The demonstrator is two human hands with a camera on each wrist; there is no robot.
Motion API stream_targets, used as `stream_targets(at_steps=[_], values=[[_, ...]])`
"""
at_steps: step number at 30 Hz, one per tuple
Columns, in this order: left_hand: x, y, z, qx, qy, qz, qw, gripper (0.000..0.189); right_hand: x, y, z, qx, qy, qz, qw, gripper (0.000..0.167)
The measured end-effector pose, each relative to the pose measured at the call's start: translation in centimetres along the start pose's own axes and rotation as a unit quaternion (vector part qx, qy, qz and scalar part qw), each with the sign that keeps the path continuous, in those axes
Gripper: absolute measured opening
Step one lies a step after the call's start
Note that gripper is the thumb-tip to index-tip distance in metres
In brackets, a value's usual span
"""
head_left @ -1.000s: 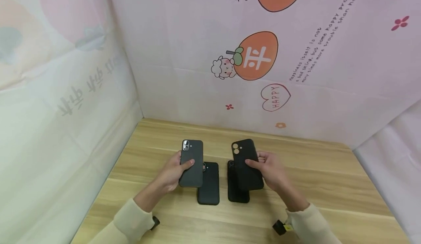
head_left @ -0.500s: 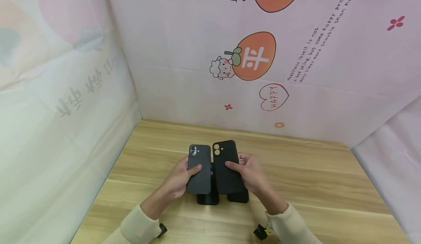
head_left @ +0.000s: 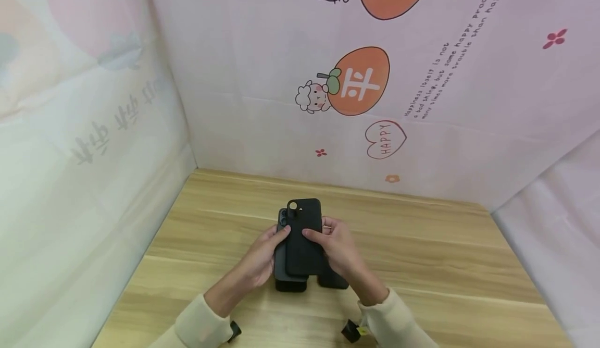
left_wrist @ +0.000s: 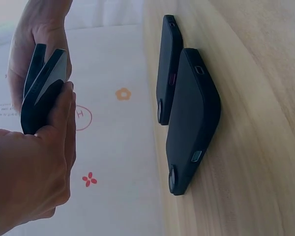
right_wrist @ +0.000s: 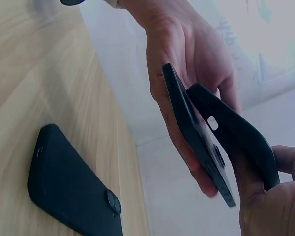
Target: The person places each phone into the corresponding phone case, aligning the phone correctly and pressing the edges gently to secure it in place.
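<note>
My left hand (head_left: 262, 257) grips a dark grey smartphone (head_left: 280, 264) by its left edge, camera side up. In my right hand (head_left: 337, 244) is a black phone case (head_left: 304, 251) with camera cutouts, thumb across its back. The case lies over the phone in the head view and hides most of it. My left thumb tip is right at the case's left edge. The right wrist view shows the case (right_wrist: 236, 132) and the phone (right_wrist: 191, 118) at a narrow angle, close at one side and spread at the other.
Two black phones lie back up on the wooden table (head_left: 422, 264) below my hands. The left phone (head_left: 291, 286) and the right phone (head_left: 333, 280) are partly hidden in the head view. Printed cloth walls (head_left: 253, 129) stand behind and on both sides.
The two hands have come together. The case has moved left until it overlaps the smartphone, which moved slightly right. The two phones on the table have stayed put.
</note>
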State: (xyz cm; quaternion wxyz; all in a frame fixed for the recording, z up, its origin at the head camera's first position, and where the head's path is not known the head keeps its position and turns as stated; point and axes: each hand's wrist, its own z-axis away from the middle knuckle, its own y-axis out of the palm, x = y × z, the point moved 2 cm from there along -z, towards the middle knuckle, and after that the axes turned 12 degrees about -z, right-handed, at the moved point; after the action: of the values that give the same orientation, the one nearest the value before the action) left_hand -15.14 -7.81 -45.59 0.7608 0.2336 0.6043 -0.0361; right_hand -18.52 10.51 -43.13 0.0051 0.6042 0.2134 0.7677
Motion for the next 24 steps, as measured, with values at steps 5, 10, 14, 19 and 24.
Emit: stream_targets(at_steps=[5, 10, 14, 19, 24], values=[[0.0, 0.1, 0.2, 0.011, 0.002, -0.001, 0.9999, 0.058, -0.4, 0.8, -0.2, 0.003, -0.002, 0.003, 1.0000, 0.028], [0.1, 0.1, 0.3, 0.015, -0.002, -0.004, 0.9999, 0.056, -0.9, 1.3, -0.3, 0.000, -0.006, 0.003, 1.0000, 0.025], [0.3, 0.0, 0.2, 0.015, -0.003, -0.006, 0.9999, 0.056, -1.2, 1.3, -0.3, -0.004, -0.007, 0.009, 0.9999, 0.024], [0.5, -0.1, 0.2, 0.024, -0.001, -0.005, 0.9997, 0.056, -1.3, 1.4, -0.1, -0.004, -0.008, 0.021, 0.9997, 0.025], [0.5, -0.1, 0.3, 0.024, 0.002, -0.014, 0.9996, 0.055, -1.1, 1.3, 0.2, -0.006, -0.007, 0.059, 0.9982, 0.024]])
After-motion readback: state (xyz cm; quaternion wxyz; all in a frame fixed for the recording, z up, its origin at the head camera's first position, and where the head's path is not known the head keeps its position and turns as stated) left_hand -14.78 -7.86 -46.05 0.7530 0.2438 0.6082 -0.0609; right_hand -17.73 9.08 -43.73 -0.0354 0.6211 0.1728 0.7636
